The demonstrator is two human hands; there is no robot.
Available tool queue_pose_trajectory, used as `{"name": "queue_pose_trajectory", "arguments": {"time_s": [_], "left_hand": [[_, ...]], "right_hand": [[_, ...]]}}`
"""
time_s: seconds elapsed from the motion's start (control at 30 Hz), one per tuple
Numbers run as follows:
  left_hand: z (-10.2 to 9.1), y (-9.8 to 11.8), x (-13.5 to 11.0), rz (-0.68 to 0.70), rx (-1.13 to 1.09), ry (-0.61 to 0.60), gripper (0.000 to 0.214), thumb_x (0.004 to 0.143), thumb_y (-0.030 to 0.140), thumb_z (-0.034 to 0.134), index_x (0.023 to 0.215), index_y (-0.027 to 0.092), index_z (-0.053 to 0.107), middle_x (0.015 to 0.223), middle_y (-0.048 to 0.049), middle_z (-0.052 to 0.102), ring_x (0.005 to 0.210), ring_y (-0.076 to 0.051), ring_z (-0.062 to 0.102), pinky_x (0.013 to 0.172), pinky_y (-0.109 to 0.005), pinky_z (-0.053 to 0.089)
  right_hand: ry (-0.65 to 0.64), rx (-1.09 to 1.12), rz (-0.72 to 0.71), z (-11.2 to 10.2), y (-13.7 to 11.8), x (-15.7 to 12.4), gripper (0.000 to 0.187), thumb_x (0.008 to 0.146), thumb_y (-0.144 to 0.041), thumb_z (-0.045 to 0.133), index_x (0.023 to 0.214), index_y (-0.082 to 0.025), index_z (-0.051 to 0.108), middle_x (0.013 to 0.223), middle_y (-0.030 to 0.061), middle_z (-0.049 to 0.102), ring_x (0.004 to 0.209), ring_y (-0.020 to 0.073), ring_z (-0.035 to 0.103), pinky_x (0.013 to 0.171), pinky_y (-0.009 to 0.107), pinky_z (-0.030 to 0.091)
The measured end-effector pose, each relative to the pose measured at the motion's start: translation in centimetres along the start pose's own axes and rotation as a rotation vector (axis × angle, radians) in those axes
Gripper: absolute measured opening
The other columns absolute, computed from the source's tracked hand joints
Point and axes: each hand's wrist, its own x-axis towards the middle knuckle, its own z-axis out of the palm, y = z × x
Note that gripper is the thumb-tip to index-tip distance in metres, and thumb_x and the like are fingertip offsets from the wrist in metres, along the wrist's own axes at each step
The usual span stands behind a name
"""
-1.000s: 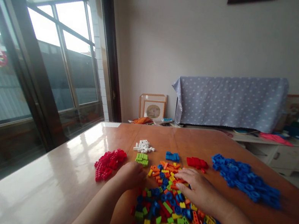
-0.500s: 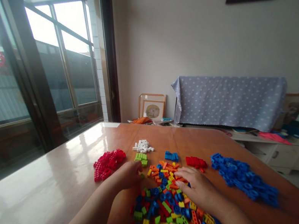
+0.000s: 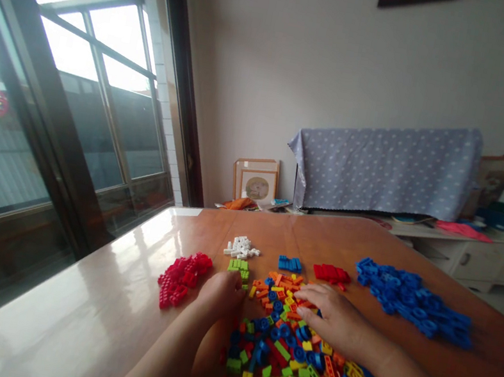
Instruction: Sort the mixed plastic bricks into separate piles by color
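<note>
So the big mixed pile (image 3: 293,365) of bricks sits on the desk (image 3: 102,318) right in front. The right hand (image 3: 336,320) lies flat on the pile's far end, fingers loosely spread over orange pieces. The left hand (image 3: 223,294) is at the pile's left edge, fingers curled under, so I can't tell if it's pinching anything. It's just short of the green bricks (image 3: 238,267). A red pile (image 3: 180,277) sits further left of the mixed pile and a blue pile (image 3: 413,298) off to its right.

Bright window (image 3: 61,51) left — pale wall (image 3: 303,61) behind.
</note>
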Motion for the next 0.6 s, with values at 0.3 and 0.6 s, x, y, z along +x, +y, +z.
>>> {"name": "queue_pose_trajectory", "arguments": {"time_s": [0.3, 0.6], "left_hand": [[0.4, 0.0, 0.3, -0.046, 0.03, 0.014, 0.014, 0.08, 0.03, 0.057, 0.082, 0.022, 0.068, 0.084, -0.0027, 0.071, 0.07, -0.015, 0.061, 0.055, -0.024, 0.03], [-0.5, 0.9, 0.0, -0.116, 0.039, -0.021, 0.025, 0.083, 0.046, 0.06, 0.089, 0.024, 0.07, 0.094, -0.0056, 0.073, 0.084, -0.022, 0.067, 0.066, -0.025, 0.043]], "right_hand": [[0.006, 0.017, 0.002, -0.2, -0.3, -0.1, 0.035, 0.092, -0.036, 0.056, 0.119, -0.021, 0.073, 0.126, 0.0118, 0.069, 0.119, 0.0294, 0.06, 0.103, 0.043, 0.046], [0.01, 0.019, -0.007, 0.1, 0.1, 0.0, 0.035, 0.092, -0.036, 0.056, 0.119, -0.022, 0.073, 0.127, 0.0111, 0.068, 0.118, 0.0293, 0.06, 0.103, 0.043, 0.047]]}}
